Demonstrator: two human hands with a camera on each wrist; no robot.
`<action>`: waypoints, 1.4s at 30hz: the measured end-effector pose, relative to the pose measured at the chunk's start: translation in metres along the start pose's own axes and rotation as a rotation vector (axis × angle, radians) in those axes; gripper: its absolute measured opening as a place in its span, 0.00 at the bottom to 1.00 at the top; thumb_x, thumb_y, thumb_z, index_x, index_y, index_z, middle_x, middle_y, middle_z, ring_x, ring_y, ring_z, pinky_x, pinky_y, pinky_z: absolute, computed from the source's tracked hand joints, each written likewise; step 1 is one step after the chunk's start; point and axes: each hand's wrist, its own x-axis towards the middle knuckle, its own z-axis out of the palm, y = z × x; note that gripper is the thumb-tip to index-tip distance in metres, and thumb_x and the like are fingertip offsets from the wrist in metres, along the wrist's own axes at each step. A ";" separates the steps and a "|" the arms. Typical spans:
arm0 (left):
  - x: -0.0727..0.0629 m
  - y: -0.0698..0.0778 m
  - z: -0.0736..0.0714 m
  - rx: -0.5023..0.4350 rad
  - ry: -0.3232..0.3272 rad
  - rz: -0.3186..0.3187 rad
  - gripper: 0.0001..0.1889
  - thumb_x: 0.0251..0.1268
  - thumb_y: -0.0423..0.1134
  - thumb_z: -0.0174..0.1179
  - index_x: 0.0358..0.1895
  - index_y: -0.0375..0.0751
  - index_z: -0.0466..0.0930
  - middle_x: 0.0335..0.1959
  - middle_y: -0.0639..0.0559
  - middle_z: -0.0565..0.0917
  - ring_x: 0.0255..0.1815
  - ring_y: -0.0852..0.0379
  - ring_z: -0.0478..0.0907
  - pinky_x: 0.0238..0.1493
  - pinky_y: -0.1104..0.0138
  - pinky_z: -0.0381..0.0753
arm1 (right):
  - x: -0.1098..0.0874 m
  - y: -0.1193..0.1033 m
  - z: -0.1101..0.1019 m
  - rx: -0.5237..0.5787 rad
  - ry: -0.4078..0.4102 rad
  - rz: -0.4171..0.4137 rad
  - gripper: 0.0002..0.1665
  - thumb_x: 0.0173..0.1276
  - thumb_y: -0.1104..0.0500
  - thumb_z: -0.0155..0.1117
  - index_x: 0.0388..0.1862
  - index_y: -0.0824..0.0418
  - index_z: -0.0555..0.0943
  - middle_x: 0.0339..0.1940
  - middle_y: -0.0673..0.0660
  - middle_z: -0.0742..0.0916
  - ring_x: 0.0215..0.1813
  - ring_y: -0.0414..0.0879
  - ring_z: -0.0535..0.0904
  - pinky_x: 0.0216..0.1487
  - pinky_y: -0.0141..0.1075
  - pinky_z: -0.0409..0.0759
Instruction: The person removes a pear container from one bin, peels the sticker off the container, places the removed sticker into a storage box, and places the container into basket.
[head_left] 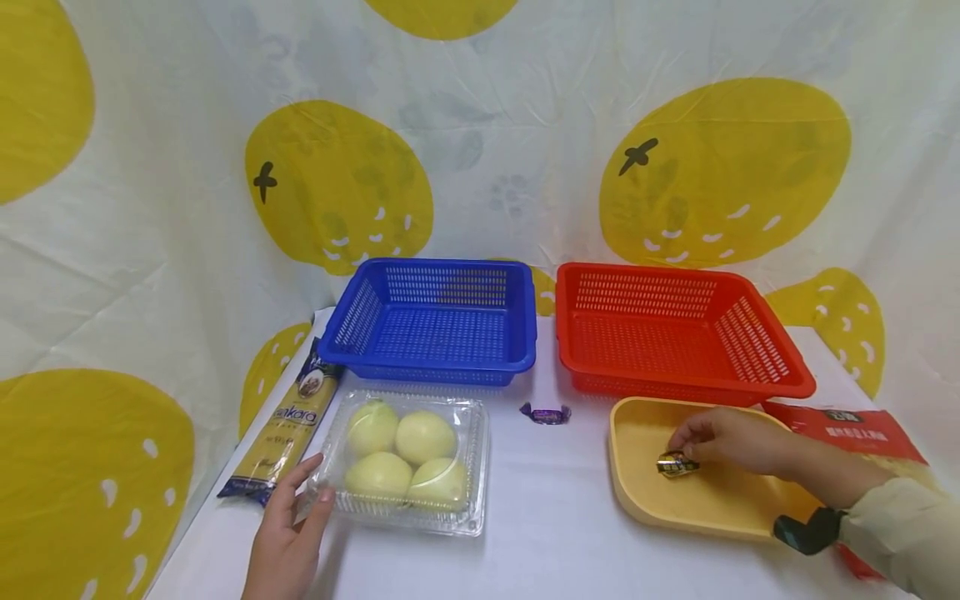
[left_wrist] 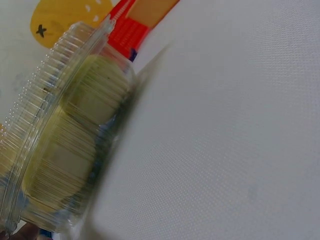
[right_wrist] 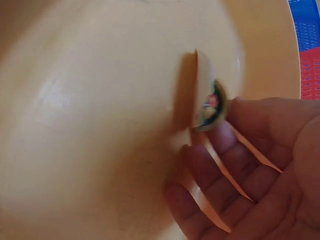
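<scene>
My right hand [head_left: 738,437] reaches into a shallow yellow tray [head_left: 630,500] and pinches a small wrapped candy [head_left: 677,464] between thumb and fingers. In the right wrist view the candy [right_wrist: 210,105] is blurred and shows a dark green edge just above the tray floor. At the left, my left hand [head_left: 288,529] touches the near left corner of a clear plastic box [head_left: 476,467], its fingers and thumb spread along the side. Several pale yellow-green round fruits [head_left: 426,439] sit inside the closed box. Only a fingertip shows in the left wrist view.
A blue basket [head_left: 431,367] and a red basket [head_left: 675,387] stand side by side at the back. Between box and tray lies a purple-wrapped candy [head_left: 546,414]. A pasta packet [head_left: 288,425] lies far left, a red packet [head_left: 862,429] right of the tray.
</scene>
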 end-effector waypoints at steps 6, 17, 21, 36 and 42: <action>0.002 0.003 -0.001 0.018 -0.025 -0.038 0.29 0.85 0.47 0.57 0.83 0.52 0.62 0.86 0.41 0.57 0.82 0.25 0.55 0.73 0.34 0.69 | -0.002 -0.002 -0.002 -0.075 -0.040 0.000 0.15 0.76 0.62 0.69 0.58 0.65 0.88 0.47 0.51 0.91 0.45 0.44 0.83 0.46 0.30 0.82; 0.007 0.007 -0.012 0.082 -0.082 -0.052 0.29 0.86 0.51 0.56 0.82 0.52 0.63 0.85 0.38 0.58 0.80 0.28 0.62 0.71 0.34 0.71 | -0.006 -0.018 0.003 -0.449 -0.016 -0.114 0.20 0.68 0.52 0.78 0.56 0.58 0.91 0.43 0.42 0.88 0.39 0.36 0.76 0.42 0.36 0.81; 0.009 0.009 -0.015 0.083 -0.105 -0.070 0.28 0.86 0.51 0.55 0.81 0.51 0.64 0.85 0.37 0.56 0.80 0.29 0.61 0.72 0.33 0.69 | -0.006 -0.017 0.003 -0.411 -0.024 -0.086 0.19 0.69 0.53 0.77 0.56 0.60 0.91 0.43 0.43 0.88 0.39 0.36 0.76 0.42 0.35 0.82; 0.021 0.014 -0.039 0.238 -0.056 0.182 0.22 0.86 0.50 0.56 0.72 0.44 0.76 0.73 0.39 0.77 0.69 0.38 0.77 0.60 0.55 0.81 | -0.012 -0.040 -0.001 -0.437 0.068 -0.033 0.26 0.72 0.48 0.75 0.62 0.62 0.88 0.51 0.51 0.91 0.40 0.36 0.80 0.46 0.37 0.86; 0.036 0.014 -0.051 0.241 -0.036 0.274 0.22 0.85 0.47 0.57 0.73 0.45 0.75 0.72 0.38 0.77 0.66 0.42 0.79 0.49 0.72 0.79 | -0.009 -0.065 0.006 -0.402 0.102 -0.040 0.28 0.74 0.42 0.73 0.63 0.59 0.87 0.48 0.45 0.90 0.41 0.37 0.80 0.49 0.39 0.86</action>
